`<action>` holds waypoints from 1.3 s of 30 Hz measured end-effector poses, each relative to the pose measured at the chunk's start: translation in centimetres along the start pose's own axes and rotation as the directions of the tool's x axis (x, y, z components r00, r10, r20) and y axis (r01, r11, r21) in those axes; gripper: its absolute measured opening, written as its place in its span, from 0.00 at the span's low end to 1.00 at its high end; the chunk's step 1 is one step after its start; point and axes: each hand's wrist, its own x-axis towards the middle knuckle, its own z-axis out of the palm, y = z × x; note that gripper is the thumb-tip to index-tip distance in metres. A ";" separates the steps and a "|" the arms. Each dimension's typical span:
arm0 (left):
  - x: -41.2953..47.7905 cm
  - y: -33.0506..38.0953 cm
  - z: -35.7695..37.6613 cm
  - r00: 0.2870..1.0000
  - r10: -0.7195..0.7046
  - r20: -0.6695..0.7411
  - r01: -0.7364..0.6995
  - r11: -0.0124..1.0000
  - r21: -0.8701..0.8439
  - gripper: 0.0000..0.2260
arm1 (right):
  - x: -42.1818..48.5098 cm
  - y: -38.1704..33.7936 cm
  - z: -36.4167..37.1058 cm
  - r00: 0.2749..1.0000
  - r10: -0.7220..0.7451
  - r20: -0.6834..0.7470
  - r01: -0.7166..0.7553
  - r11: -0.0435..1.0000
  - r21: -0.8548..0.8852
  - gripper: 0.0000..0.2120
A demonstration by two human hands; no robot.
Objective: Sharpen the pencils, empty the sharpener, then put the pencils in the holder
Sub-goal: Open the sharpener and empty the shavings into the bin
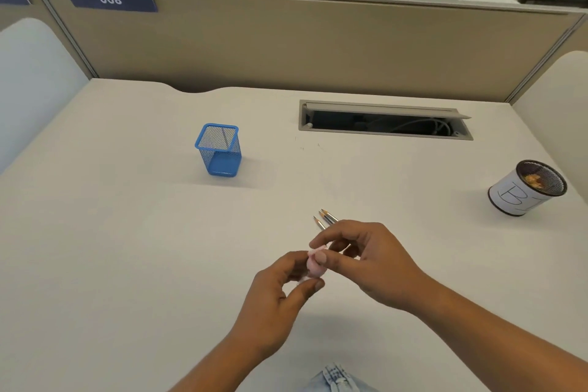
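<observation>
A small pink sharpener (315,266) is held above the desk between both hands. My left hand (280,293) pinches its lower part with thumb and fingers. My right hand (366,261) grips its top with thumb and forefinger. Three pencils (324,219) lie on the desk just beyond my right hand, their sharpened tips pointing up-left and their shafts hidden by the hand. A blue mesh pencil holder (219,149) stands upright at the left middle of the desk, with nothing in it.
A round black mesh cup (525,189) wrapped in white paper, with shavings inside, stands at the far right. An open cable tray (385,121) is set into the desk at the back. Beige partition walls (302,41) enclose the desk.
</observation>
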 end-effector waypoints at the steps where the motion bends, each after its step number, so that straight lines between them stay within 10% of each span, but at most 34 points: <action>1: -0.2 0.2 -0.1 1.000 0.003 -0.008 -0.003 0.999 -0.036 0.10 | -0.4 -0.3 0.1 0.999 -0.033 -0.009 0.033 0.999 -0.021 0.04; 11: -0.6 3.3 -0.6 0.988 0.109 -0.105 -0.117 0.991 -0.070 0.14 | -2.3 -2.1 0.8 0.949 -0.266 -0.168 0.247 0.961 -0.127 0.09; 13: -0.6 3.7 -0.8 0.995 0.061 -0.076 -0.082 0.946 -0.313 0.21 | -2.5 -2.5 0.6 0.899 -0.328 -0.289 0.313 0.945 -0.098 0.09; 15: -0.3 4.4 -0.6 0.991 -0.135 0.005 0.087 0.612 -0.786 0.28 | -2.7 -2.6 1.0 0.848 -0.356 -0.391 0.360 0.931 -0.068 0.09; 17: 0.0 4.6 0.0 0.955 -0.260 0.144 0.209 0.245 -0.947 0.34 | -2.8 -2.2 2.2 0.866 -0.355 -0.352 0.357 0.932 -0.061 0.09; 18: 0.1 4.6 0.4 0.945 -0.281 0.165 0.231 0.219 -0.948 0.35 | -2.8 -2.0 2.8 0.890 -0.336 -0.310 0.334 0.941 -0.058 0.10; 28: 1.4 4.2 1.5 0.991 -0.126 0.046 0.131 0.849 -0.512 0.16 | -2.5 -0.8 0.3 0.932 -0.099 -0.348 0.137 0.987 0.088 0.04; 39: 3.4 6.2 4.2 0.971 0.224 0.089 -0.218 0.973 -0.073 0.03 | -2.5 0.3 -3.9 0.934 -0.278 -0.226 0.100 0.807 -0.582 0.20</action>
